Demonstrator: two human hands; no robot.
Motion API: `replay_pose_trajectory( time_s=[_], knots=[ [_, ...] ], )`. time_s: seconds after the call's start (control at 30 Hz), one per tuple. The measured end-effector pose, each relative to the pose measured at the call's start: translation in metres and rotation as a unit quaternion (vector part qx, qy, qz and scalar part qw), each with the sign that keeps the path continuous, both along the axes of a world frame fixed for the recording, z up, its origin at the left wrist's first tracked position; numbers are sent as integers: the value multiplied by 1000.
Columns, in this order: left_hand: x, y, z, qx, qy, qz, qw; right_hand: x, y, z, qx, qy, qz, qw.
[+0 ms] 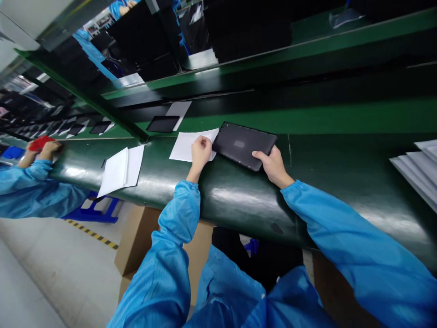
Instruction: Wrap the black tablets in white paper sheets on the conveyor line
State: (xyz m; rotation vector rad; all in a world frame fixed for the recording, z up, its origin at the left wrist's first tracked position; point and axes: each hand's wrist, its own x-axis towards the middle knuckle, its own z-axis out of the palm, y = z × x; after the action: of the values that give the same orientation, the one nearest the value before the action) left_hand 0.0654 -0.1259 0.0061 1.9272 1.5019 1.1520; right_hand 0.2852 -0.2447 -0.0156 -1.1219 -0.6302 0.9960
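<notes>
A dark tablet back cover (243, 145) lies tilted on the green conveyor belt (324, 159) in front of me. My right hand (272, 165) grips its near right edge, fingers closed on it. My left hand (200, 151) is curled on a white sheet (186, 145) that lies just left of the cover, pinching the sheet near the cover's left edge. Both my arms are in blue sleeves.
Folded white sheets (121, 170) lie further left on the belt. Another dark cover (163, 123) with a white sheet sits on the far lane. A co-worker's hands (48, 149) hold something red at the left. Grey sheets (418, 168) are stacked at the right. Cardboard boxes (136, 237) stand below.
</notes>
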Motion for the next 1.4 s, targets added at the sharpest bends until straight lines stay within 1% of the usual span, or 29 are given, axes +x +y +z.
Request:
replay_pose_trajectory(
  time_s=[0.1,0.2,0.3,0.4,0.47,0.53,0.6,0.67,0.7,0.77,0.83,0.9,1.0,1.07,1.13,1.2,1.27,1.33,1.4],
  knots=[
    [0,-5,5,21,10,-4,1000,-7,-6,5,-43,30,65,997],
    [3,-15,8,60,34,-35,997,-13,-10,12,-46,11,124,991],
    [12,-30,9,87,63,-90,990,-14,-12,17,-34,-8,151,988],
    [23,-45,8,82,78,-159,981,-11,-12,19,-39,5,185,982],
    [27,-51,8,75,78,-187,976,-9,-12,20,-40,32,221,974],
    [27,-51,10,74,69,-190,977,-7,-11,22,-33,75,260,962],
    [24,-48,12,71,49,-178,980,-6,-9,22,-30,114,294,949],
    [21,-47,14,63,30,-177,982,-7,-8,20,-35,121,309,943],
    [21,-48,15,57,26,-187,980,-7,-7,18,-36,109,307,945],
    [23,-54,17,46,30,-226,972,-9,-5,13,-32,65,281,957],
    [27,-63,16,38,42,-277,959,-11,-5,8,-16,9,232,973],
    [32,-71,14,36,48,-314,948,-13,-5,6,11,-36,179,983],
    [36,-73,8,41,36,-331,942,-14,-5,6,44,-52,130,989],
    [33,-63,4,53,37,-315,947,-12,-4,6,37,-37,114,992],
    [22,-43,-1,73,58,-256,962,-5,-3,5,17,-14,87,996],
    [3,-15,-5,83,91,-155,980,6,-1,3,0,15,44,999],
    [-20,16,-11,67,120,-33,990,18,1,1,-12,33,6,999],
    [-40,44,-17,38,133,72,988,26,3,-1,-16,13,-23,1000],
    [-53,69,-22,22,131,134,982,29,4,-3,-11,-37,-54,998]
  ],
)
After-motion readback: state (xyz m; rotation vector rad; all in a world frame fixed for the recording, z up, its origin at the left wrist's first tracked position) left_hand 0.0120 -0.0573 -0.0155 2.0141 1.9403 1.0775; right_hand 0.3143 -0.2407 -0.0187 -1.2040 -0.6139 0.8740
